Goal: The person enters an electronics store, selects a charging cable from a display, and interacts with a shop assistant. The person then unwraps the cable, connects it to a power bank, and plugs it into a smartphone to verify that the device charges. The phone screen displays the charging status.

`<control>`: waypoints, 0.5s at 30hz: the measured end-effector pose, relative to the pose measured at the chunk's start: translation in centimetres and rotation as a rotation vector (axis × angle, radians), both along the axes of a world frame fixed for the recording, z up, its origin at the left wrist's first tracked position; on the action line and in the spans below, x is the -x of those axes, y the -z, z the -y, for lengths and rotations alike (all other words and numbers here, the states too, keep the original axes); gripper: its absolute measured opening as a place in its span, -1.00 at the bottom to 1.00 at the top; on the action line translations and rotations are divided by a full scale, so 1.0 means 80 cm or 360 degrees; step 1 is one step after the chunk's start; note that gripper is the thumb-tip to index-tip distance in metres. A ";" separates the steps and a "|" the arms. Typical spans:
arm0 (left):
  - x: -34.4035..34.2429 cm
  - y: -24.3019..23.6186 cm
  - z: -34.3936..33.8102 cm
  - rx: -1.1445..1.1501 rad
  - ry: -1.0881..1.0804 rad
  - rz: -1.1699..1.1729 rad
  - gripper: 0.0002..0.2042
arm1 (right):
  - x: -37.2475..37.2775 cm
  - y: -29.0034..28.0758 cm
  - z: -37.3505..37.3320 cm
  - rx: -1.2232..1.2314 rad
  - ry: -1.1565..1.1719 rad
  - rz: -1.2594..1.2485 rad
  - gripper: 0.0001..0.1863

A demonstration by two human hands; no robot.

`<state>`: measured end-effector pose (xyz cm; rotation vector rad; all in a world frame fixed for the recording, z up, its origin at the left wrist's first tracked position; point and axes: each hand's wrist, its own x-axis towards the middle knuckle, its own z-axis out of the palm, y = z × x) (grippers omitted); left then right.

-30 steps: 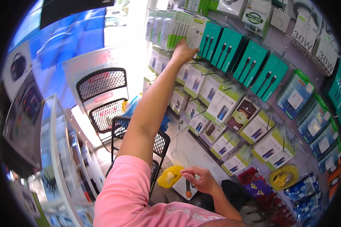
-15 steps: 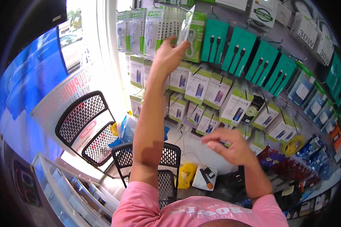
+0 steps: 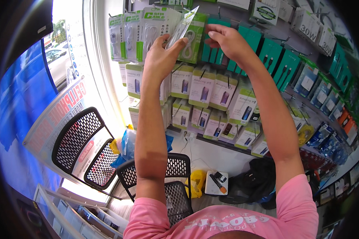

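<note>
My left hand [image 3: 161, 57] is raised to the upper rack, its thumb and fingers around a stack of white and green data cable packages [image 3: 153, 28]. The clear edges of the stack's right side tilt outward. Just right of it hangs a green cable package [image 3: 193, 40] with a coiled white cable. My right hand [image 3: 229, 42] is in front of the teal cable boxes [image 3: 247, 40], fingers loosely bent and apart, with nothing seen in them. It covers part of those boxes. More white cable packages [image 3: 130, 36] hang to the left.
Rows of white and green phone accessory boxes [image 3: 203, 87] hang on hooks below. Black mesh chairs [image 3: 83, 131] stand at lower left, near a glass display case [image 3: 56, 203]. A yellow bag [image 3: 197, 181] and a small white stand [image 3: 216, 183] are on the floor.
My right hand has risen from the lower boxes to the teal ones on the upper rack. My left hand stays at the cable packages, and the view has shifted slightly.
</note>
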<state>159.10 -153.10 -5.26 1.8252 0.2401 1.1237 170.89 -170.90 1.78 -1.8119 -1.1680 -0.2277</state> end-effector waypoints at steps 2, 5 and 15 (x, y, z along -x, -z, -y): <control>0.009 -0.004 0.003 -0.0010 -0.0011 -0.0016 -0.13 | -0.016 -0.004 -0.027 -0.0054 -0.0012 -0.0124 -0.53; 0.014 -0.007 0.001 -0.0016 0.0026 -0.0006 -0.14 | -0.032 -0.004 -0.051 0.0011 0.0086 -0.0287 -0.55; 0.018 -0.012 -0.018 -0.0070 0.0025 -0.0149 -0.09 | -0.037 0.055 -0.092 -0.0022 0.0418 -0.0441 -0.47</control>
